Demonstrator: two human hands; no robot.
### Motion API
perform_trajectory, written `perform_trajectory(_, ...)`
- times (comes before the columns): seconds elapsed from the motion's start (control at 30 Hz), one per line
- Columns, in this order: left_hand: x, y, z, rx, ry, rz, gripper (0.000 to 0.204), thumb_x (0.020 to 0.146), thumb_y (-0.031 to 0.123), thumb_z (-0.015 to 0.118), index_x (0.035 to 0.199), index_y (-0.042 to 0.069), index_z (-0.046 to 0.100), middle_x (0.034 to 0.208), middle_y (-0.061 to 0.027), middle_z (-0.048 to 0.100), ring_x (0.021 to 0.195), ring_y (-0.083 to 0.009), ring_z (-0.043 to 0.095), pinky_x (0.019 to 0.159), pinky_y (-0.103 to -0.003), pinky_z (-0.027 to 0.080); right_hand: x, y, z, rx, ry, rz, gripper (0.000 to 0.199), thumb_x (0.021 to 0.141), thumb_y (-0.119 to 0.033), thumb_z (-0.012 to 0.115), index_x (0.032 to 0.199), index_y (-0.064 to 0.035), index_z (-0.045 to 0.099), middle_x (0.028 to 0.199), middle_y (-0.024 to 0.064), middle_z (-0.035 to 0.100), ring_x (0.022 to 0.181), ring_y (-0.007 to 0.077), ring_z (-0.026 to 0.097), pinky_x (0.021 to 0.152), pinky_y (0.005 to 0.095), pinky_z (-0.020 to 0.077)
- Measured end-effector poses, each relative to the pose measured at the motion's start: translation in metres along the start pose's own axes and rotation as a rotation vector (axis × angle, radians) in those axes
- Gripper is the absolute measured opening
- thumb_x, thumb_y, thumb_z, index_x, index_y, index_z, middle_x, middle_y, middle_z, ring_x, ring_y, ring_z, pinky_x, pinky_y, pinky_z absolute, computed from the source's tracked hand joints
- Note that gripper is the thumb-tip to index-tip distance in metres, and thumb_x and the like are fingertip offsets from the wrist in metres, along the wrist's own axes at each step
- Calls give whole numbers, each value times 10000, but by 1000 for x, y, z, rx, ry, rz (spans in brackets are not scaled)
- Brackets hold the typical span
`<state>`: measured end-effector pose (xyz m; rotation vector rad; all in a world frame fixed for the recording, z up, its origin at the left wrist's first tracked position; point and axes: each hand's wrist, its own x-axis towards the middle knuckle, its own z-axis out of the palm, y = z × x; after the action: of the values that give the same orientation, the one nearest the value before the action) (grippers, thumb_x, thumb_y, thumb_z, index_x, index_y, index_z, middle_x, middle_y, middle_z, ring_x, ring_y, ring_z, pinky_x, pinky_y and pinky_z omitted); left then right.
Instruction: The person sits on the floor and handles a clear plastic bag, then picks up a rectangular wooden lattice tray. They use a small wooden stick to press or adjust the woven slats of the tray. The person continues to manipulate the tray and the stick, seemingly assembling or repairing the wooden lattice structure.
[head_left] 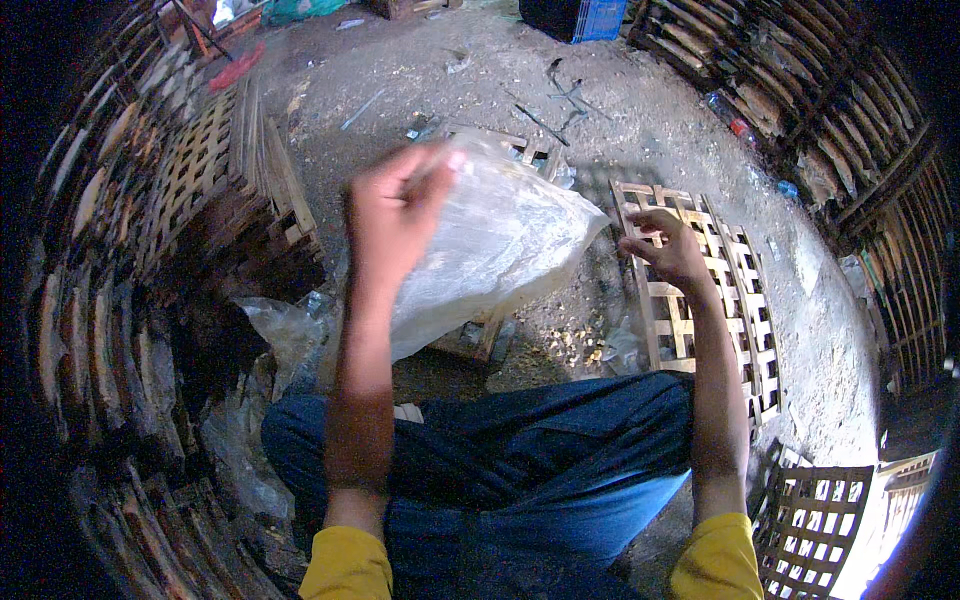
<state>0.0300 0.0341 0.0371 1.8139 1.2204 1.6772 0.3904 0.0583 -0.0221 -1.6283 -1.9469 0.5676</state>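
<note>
A clear plastic sheet (490, 235) hangs spread out in front of my knees, over a small wooden lattice piece (485, 335) that it partly hides. My left hand (395, 205) is closed in a pinch at the sheet's upper left edge, a little blurred. Just right of the sheet's pointed corner is my right hand (668, 250), its fingers curved and apart with nothing visible in them. Beneath that hand, a wooden slatted lattice panel (685, 325) lies on the ground.
A stack of lattice panels (210, 165) stands on the left, with crumpled plastic (240, 455) below it. Slatted walls (790, 80) bound the right side. A blue crate (597, 20) sits at the back. Another dark lattice (815, 520) leans at lower right.
</note>
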Motion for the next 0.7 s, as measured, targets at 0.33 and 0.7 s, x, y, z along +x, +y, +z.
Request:
perform_trajectory(0.33,-34,0,66,90,-361,149,234,845,26,665,1059,61,752,961,-91,753,836,-164,710,763,-307,532,-9,-39,23,181,-53,-320,262,800,-158,826,1024,-49,747,1136,151,700,1055,291,673,923,387,520)
perform_trajectory(0.7,9,-7,-26,-51,200,-99,194,974,204,689,1007,18,735,911,2,726,834,-56,612,770,-232,489,-1,-7,-1,15,35,-172,508,820,-290,823,1243,-61,661,1187,103,696,1077,231,657,954,387,509)
